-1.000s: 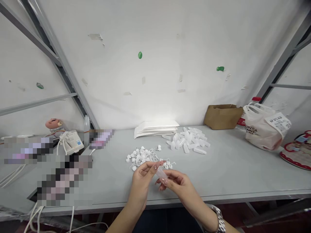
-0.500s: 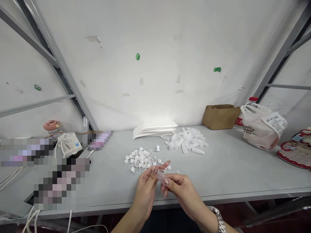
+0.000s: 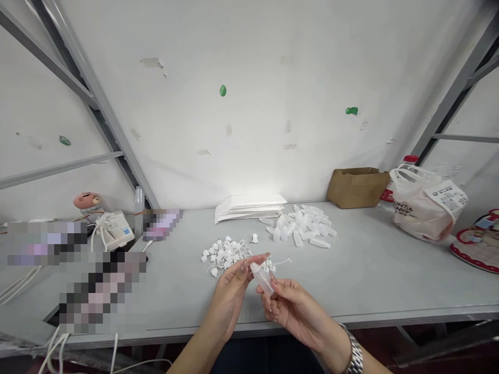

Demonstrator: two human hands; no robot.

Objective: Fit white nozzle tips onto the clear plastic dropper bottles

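- A pale, scuffed wall [image 3: 249, 114] stands behind a smooth grey table [image 3: 370, 275], over whose near edge the hands work.
- The right hand [image 3: 292, 309] pinches a small bottle [image 3: 264, 281] between thumb and fingers, above the table, its top tilted toward the left hand [image 3: 233, 285].
- The left hand is curved around the bottle's top, thumb just beside it; whether it touches or grips anything, I cannot tell.
- The step in hand looks like working at the bottle's top; from this pose, the next move would call for a steady right pinch and a light left touch.
- The bottle is cloudy, rounded and probably soft plastic, so a hard squeeze could dent it.
- Just beyond the left hand lies a heap of white caps [image 3: 224, 253], with thin, stringy tails.
- Farther off, beyond the right hand, is a loose pile of bottles [image 3: 304, 227], milky and tube-like.
- Behind both heaps sits a flat stack of paper [image 3: 249, 208]; far right of it, a brown cardboard box [image 3: 356, 189].
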